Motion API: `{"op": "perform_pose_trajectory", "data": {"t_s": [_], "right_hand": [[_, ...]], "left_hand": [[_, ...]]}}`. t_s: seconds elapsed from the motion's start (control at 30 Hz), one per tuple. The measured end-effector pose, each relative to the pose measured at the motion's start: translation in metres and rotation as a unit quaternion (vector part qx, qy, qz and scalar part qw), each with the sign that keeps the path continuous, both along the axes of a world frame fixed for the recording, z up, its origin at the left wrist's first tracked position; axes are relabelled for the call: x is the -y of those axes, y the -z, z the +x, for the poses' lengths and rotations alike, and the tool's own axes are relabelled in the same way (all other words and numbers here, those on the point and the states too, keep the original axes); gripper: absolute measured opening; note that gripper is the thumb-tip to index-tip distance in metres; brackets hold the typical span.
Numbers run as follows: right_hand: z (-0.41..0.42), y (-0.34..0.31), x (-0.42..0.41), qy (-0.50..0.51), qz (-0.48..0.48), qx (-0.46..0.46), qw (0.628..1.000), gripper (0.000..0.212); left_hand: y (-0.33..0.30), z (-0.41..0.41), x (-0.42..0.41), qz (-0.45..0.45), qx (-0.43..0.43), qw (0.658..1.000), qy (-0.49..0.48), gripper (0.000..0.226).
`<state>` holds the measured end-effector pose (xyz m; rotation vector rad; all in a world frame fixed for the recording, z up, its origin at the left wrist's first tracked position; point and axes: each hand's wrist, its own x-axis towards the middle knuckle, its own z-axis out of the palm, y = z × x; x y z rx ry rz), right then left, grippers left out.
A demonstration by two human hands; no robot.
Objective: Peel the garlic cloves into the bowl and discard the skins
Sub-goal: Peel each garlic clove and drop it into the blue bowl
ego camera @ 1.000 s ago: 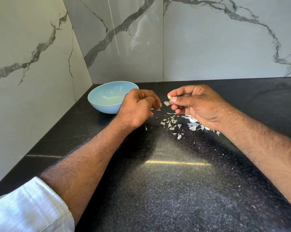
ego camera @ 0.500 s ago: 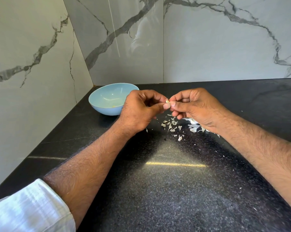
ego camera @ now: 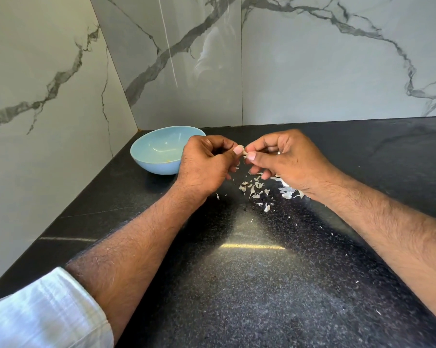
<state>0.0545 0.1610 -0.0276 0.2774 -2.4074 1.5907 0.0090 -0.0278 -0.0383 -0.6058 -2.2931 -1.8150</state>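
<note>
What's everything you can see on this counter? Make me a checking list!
Surface: black speckled counter, dotted with tiny white flecks.
Job's things: garlic clove pinched between both hands; blue bowl behind the left hand, no peeled cloves visible in the part that shows.
Clutter: garlic skins scattered under the hands.
Hands: left hand and right hand both pinch the clove.
Cables: nothing seen.
Surroundings: marble walls; white sleeve.
</note>
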Motion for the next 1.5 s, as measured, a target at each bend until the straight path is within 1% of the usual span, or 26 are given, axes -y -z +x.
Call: {"op": "perform_pose_trajectory", "data": {"t_s": [0.1, 0.2, 0.23, 0.3, 0.33, 0.4, 0.47, 0.53, 0.6, 0.7, 0.73, 0.77, 0.83, 0.87, 0.97, 1.07, 1.1, 1.13, 1.23, 1.27, 1.33, 1.4, 1.47, 1.5], "right_hand": [[0.001, 0.002, 0.003, 0.021, 0.031, -0.037, 0.999, 0.010], [0.003, 0.002, 0.004, 0.021, 0.068, -0.046, 0.996, 0.007], [0.003, 0.002, 0.006, 0.017, 0.086, -0.039, 0.995, 0.009], [0.003, 0.004, 0.007, 0.007, 0.106, -0.011, 0.994, 0.021], [0.003, 0.004, 0.007, 0.004, 0.102, 0.001, 0.995, 0.027], [0.001, 0.002, 0.003, 0.009, 0.064, 0.018, 0.998, 0.034], [0.000, -0.002, -0.001, 0.021, 0.009, 0.032, 0.999, 0.035], [0.000, -0.003, -0.004, 0.031, -0.026, 0.044, 0.998, 0.035], [-0.002, -0.002, -0.005, 0.031, -0.034, 0.054, 0.997, 0.038], [-0.002, -0.001, -0.006, 0.028, -0.018, 0.061, 0.998, 0.045], [-0.002, 0.000, -0.007, 0.022, -0.013, 0.064, 0.998, 0.042], [-0.001, 0.000, -0.008, 0.011, -0.014, 0.066, 0.998, 0.035], [0.000, 0.001, -0.008, -0.006, -0.028, 0.064, 0.998, 0.013], [0.000, 0.001, -0.009, -0.009, -0.044, 0.064, 0.997, 0.007], [-0.003, -0.003, -0.010, 0.001, -0.085, 0.067, 0.994, 0.010], [-0.006, -0.001, -0.011, 0.025, -0.088, 0.074, 0.993, 0.039], [-0.006, -0.001, -0.012, 0.027, -0.083, 0.076, 0.993, 0.043], [-0.007, 0.000, -0.012, 0.022, -0.080, 0.077, 0.994, 0.041], [-0.008, 0.003, -0.013, -0.024, -0.112, 0.087, 0.990, 0.017], [-0.008, 0.004, -0.014, -0.038, -0.129, 0.093, 0.987, 0.015], [-0.010, 0.005, -0.014, -0.046, -0.152, 0.101, 0.982, 0.018], [-0.010, 0.005, -0.014, -0.044, -0.164, 0.104, 0.980, 0.017], [-0.010, 0.004, -0.014, -0.037, -0.168, 0.107, 0.979, 0.015], [-0.010, 0.004, -0.014, -0.034, -0.165, 0.109, 0.980, 0.015]], "left_hand": [[0.002, 0.001, -0.003, -0.025, -0.017, 1.000, 0.003, 0.015], [0.003, -0.001, -0.003, -0.058, -0.032, 0.998, 0.012, 0.019], [0.002, -0.001, -0.003, -0.072, -0.035, 0.997, 0.015, 0.019], [0.001, 0.002, -0.003, -0.109, -0.047, 0.993, 0.029, 0.021], [0.000, 0.004, -0.003, -0.124, -0.056, 0.990, 0.034, 0.021], [-0.002, 0.005, -0.001, -0.134, -0.052, 0.989, 0.033, 0.021], [-0.002, 0.002, 0.002, -0.122, -0.020, 0.992, 0.019, 0.022], [-0.003, -0.001, 0.006, -0.118, 0.001, 0.993, 0.013, 0.022], [-0.003, -0.002, 0.008, -0.123, 0.001, 0.992, 0.012, 0.022], [-0.004, 0.000, 0.008, -0.126, -0.009, 0.992, 0.015, 0.020], [-0.005, 0.000, 0.008, -0.127, -0.011, 0.992, 0.013, 0.019], [-0.005, 0.001, 0.009, -0.127, -0.013, 0.992, 0.012, 0.018], [-0.005, 0.001, 0.010, -0.124, -0.012, 0.992, 0.011, 0.017], [-0.006, 0.001, 0.010, -0.123, -0.011, 0.992, 0.010, 0.016], [-0.007, 0.001, 0.011, -0.123, -0.007, 0.992, 0.011, 0.015], [-0.007, 0.000, 0.011, -0.130, -0.006, 0.991, 0.013, 0.015], [-0.007, 0.000, 0.011, -0.133, -0.007, 0.991, 0.015, 0.014], [-0.006, 0.000, 0.011, -0.136, -0.007, 0.990, 0.019, 0.014], [-0.005, 0.001, 0.010, -0.147, -0.010, 0.989, 0.021, 0.012], [-0.004, -0.001, 0.010, -0.143, -0.007, 0.989, 0.019, 0.011], [-0.002, -0.003, 0.011, -0.127, -0.004, 0.992, 0.015, 0.013], [-0.002, -0.005, 0.012, -0.118, -0.012, 0.993, 0.006, 0.018], [-0.006, -0.001, 0.011, -0.098, -0.002, 0.995, 0.012, 0.011], [-0.009, 0.002, 0.009, -0.088, 0.012, 0.996, 0.018, 0.014]]}}
